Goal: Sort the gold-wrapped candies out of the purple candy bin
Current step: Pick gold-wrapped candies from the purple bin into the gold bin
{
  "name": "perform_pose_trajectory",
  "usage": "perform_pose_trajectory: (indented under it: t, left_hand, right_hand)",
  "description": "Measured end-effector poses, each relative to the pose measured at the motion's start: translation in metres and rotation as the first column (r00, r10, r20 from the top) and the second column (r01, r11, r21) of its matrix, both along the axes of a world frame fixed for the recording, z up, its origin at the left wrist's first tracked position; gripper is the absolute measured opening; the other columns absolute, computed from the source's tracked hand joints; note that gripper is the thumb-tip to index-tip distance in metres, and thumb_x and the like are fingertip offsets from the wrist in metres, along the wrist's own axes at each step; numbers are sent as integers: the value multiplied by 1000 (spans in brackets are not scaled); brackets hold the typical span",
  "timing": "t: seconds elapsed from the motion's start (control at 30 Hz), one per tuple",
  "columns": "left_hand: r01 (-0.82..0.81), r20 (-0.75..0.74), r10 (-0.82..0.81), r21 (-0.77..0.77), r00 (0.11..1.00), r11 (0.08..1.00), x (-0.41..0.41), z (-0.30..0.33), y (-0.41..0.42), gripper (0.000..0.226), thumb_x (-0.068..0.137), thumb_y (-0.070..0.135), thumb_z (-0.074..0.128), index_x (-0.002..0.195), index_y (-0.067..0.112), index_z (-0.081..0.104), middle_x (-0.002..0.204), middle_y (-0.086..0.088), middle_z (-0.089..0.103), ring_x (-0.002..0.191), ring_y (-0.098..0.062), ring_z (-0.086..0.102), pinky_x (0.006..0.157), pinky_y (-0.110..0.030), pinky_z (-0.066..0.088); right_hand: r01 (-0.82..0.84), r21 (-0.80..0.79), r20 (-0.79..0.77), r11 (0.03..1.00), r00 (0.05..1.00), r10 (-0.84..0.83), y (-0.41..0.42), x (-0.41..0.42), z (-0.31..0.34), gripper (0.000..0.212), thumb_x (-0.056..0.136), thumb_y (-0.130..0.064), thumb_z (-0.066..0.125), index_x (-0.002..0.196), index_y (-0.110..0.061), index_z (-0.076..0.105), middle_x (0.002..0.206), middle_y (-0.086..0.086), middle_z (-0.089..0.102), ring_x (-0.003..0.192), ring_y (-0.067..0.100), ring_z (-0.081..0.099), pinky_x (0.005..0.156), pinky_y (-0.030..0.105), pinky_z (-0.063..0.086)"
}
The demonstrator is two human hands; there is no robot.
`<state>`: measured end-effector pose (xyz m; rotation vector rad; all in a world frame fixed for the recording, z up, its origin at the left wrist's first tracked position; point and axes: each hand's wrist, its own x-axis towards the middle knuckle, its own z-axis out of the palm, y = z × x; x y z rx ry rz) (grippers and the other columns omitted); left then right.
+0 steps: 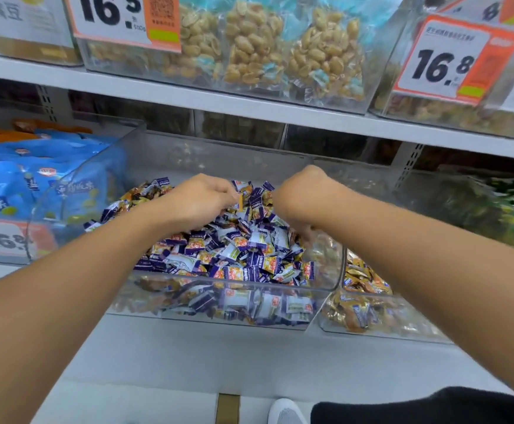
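Head view shows both hands reaching into the clear purple candy bin [170, 289] on the lower shelf [188, 356]. The left hand [202, 198] curls its fingers round a gold-wrapped candy [240, 201], pinched at the tip so that a narrow gold edge sticks out above the heap. The right hand [298, 203] bends down at the wrist with its fingers buried in the purple candies [243, 249] near the bin's right wall; whether that grip holds anything I cannot tell. These sweets look small and light, in crinkly foil-like wrappers that likely slide over one another, so a fingertip pinch on the twisted or flat wrapper end seems surer than a scoop, which would drag purple ones along. More gold wrappers show at the back left of the heap and low against the front wall. Just right of this bin stands a second clear bin [372, 319] of gold candies, the probable place to drop them. The bin's front lip is low and its side walls rise toward the back, while the upper shelf [249, 108] overhangs, so lifting room is limited and hands should probably come out forward over the front lip.
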<state>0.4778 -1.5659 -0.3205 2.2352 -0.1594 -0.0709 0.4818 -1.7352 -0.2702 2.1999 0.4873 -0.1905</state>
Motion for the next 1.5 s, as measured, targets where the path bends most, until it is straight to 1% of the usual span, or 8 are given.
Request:
perform_pose_trajectory:
  t: [0.17, 0.3, 0.67, 0.77, 0.83, 0.9, 1.03, 1.5]
  left_hand:
    - [24, -14, -24, 48, 1000, 999, -7, -2, 8, 33, 103, 29, 48, 78, 12, 61, 49, 8, 53, 41, -10, 36, 44, -23, 32]
    - [54, 23, -57, 118, 998, 992, -14, 3, 13, 37, 101, 37, 50, 75, 13, 61, 53, 7, 51, 43, -9, 39, 50, -25, 33]
    - [132, -23, -132, -12, 991, 991, -31, 11, 9, 25, 97, 39, 59, 85, 20, 70, 75, 3, 68, 48, -10, 40, 50, -23, 35]
    - [175, -23, -180, -142, 983, 974, -39, 20, -7, 19, 94, 34, 65, 85, 18, 72, 73, 2, 70, 47, -11, 36, 46, -23, 32]
    - [180, 16, -182, -238, 983, 955, -43, 28, -22, 17, 93, 33, 68, 91, 17, 72, 77, -2, 72, 45, -9, 37, 43, -20, 30]
    - [180, 89, -160, -304, 983, 936, -45, 36, -41, 20, 91, 33, 69, 94, 14, 69, 78, -3, 74, 47, -9, 43, 43, -19, 33]
    - [248, 229, -185, -289, 956, 925, -42, 47, -91, 20, 88, 33, 73, 90, 14, 67, 76, -2, 75, 52, -12, 48, 44, -22, 38]
    - [444, 154, -504, 305, 850, 842, -7, 40, -192, 54, 84, 24, 78, 131, 31, 52, 128, 6, 59, 117, -12, 57, 99, -33, 48]
  right_hand:
    - [24, -172, -245, 985, 967, -66, 8, 20, -9, 70, 75, -64, 74, 120, -11, 65, 95, -2, 55, 102, 27, 60, 94, 40, 52]
    - [-70, -154, -268, 986, 963, 26, 5, 12, -10, 51, 82, -55, 72, 64, -15, 46, 69, -4, 48, 65, 19, 50, 66, 31, 48]
    - [-134, 352, -165, 926, 965, 202, -32, -15, 31, 31, 84, -36, 72, 63, -16, 60, 59, -4, 57, 58, 18, 54, 58, 33, 48]
    - [-82, 775, -132, 626, 949, 287, -61, -33, 33, 15, 84, -27, 74, 71, -19, 75, 54, -10, 59, 50, 6, 50, 53, 24, 42]
    - [97, 978, -141, 183, 959, 245, -83, -45, 25, 12, 88, -22, 74, 77, -18, 78, 53, -9, 53, 46, 6, 38, 47, 20, 32]
    - [265, 940, -238, -216, 960, 144, -110, -51, 10, 21, 91, -22, 71, 71, -21, 75, 56, -3, 52, 45, 9, 35, 44, 21, 26]
    - [477, 664, -554, -576, 831, 50, -162, -51, -21, 24, 88, -37, 71, 74, -21, 60, 58, -3, 48, 40, 8, 28, 42, 23, 10]
    - [386, 225, -751, -895, 654, 93, -264, -57, -38, 7, 96, -20, 60, 98, -14, 56, 69, 0, 50, 40, 4, 31, 32, 12, 18]
